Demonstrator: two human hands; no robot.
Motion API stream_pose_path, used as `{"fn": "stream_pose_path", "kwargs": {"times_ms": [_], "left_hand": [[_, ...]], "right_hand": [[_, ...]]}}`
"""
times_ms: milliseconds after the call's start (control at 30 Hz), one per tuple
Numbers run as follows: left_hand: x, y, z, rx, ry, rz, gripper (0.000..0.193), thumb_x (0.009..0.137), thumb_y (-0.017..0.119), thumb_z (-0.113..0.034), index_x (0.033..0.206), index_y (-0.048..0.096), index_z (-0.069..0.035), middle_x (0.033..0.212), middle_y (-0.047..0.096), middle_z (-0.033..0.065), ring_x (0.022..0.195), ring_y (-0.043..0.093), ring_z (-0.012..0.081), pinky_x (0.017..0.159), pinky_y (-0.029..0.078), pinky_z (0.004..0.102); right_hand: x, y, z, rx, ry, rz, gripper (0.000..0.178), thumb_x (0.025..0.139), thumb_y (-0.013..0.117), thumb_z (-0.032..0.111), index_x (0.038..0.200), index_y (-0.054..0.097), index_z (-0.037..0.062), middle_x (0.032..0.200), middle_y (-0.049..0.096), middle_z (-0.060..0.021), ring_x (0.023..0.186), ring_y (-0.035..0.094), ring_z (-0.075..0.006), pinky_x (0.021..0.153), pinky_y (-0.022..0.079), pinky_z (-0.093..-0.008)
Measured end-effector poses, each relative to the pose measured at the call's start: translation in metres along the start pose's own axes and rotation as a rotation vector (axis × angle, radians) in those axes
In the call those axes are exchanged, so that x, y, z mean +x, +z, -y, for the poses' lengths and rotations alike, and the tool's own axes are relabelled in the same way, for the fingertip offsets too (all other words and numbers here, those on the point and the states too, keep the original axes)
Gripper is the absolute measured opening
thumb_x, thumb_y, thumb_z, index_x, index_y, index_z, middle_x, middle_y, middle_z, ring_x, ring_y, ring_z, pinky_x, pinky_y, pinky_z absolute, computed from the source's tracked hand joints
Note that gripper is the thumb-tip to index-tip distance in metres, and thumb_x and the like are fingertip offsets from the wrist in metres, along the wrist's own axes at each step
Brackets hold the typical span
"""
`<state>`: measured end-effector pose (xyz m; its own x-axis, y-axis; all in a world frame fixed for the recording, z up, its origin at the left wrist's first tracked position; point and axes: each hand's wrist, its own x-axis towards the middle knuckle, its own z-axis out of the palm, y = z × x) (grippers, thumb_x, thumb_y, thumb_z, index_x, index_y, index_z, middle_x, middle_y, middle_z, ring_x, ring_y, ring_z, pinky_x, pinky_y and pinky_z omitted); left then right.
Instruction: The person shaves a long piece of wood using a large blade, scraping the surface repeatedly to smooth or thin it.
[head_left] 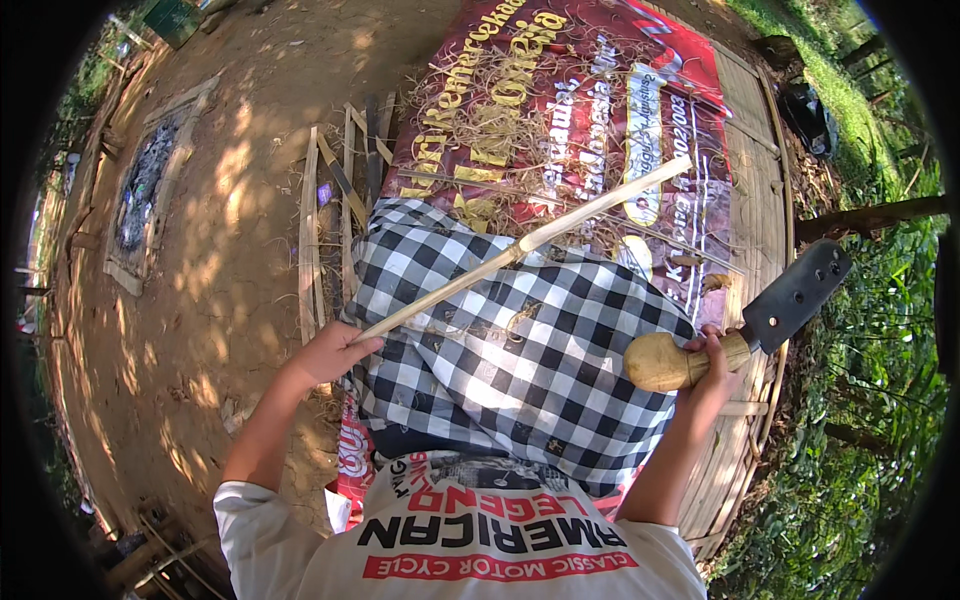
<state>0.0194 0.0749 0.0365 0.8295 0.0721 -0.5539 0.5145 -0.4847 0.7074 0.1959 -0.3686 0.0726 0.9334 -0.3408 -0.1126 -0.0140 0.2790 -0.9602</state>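
Note:
My left hand (335, 355) is closed round the near end of a long pale bamboo strip (590, 208). The strip slants up and to the right across my lap, with a joint near its middle, and its far end is over the red banner. In my right hand (715, 362) is a broad-bladed knife (796, 297) with a thick wooden handle; fingers wrap the handle, and the dark, holed blade points up and right, away from the strip. A black-and-white checked cloth (520, 330) covers my lap beneath both.
A red printed banner (470, 100) strewn with curly shavings lies on a bamboo-slat platform (752, 190). Several split bamboo pieces (310, 240) lie along its left side. Bare earth with a framed ash pit (150, 185) extends left; a dark bag (806, 118) and greenery are at right.

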Motion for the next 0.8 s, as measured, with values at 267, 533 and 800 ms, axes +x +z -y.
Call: {"fn": "stream_pose_path", "kwargs": {"times_ms": [267, 533, 800], "left_hand": [[0.020, 0.026, -0.040, 0.473, 0.050, -0.412, 0.042, 0.093, 0.057, -0.036, 0.077, 0.067, 0.001, 0.069, 0.063, 0.0217, 0.066, 0.061, 0.0402, 0.062, 0.047, 0.0465], [0.079, 0.036, -0.086, 0.748, 0.250, -0.519, 0.029, 0.088, 0.060, -0.028, 0.074, 0.069, -0.005, 0.067, 0.065, 0.0140, 0.067, 0.066, 0.0330, 0.061, 0.051, 0.0449], [0.152, 0.081, -0.131, 0.871, 0.262, -0.629, 0.009, 0.076, 0.062, -0.012, 0.069, 0.066, -0.009, 0.063, 0.066, 0.0089, 0.060, 0.068, 0.0235, 0.047, 0.050, 0.0367]], "right_hand": [[-0.050, 0.037, -0.010, -0.328, 0.040, 0.455, 0.031, 0.077, 0.065, -0.005, 0.104, 0.050, 0.0004, 0.076, 0.057, -0.0068, 0.060, 0.056, -0.0128, 0.056, 0.046, -0.0265], [-0.097, 0.085, -0.029, -0.267, 0.167, 0.709, 0.030, 0.076, 0.065, -0.008, 0.101, 0.050, 0.0014, 0.075, 0.057, -0.0044, 0.061, 0.056, -0.0104, 0.053, 0.045, -0.0248], [-0.128, 0.133, -0.002, -0.521, -0.071, 0.843, 0.046, 0.070, 0.084, 0.010, 0.097, 0.048, 0.0025, 0.071, 0.055, -0.0026, 0.063, 0.053, -0.0060, 0.056, 0.045, -0.0245]]}}
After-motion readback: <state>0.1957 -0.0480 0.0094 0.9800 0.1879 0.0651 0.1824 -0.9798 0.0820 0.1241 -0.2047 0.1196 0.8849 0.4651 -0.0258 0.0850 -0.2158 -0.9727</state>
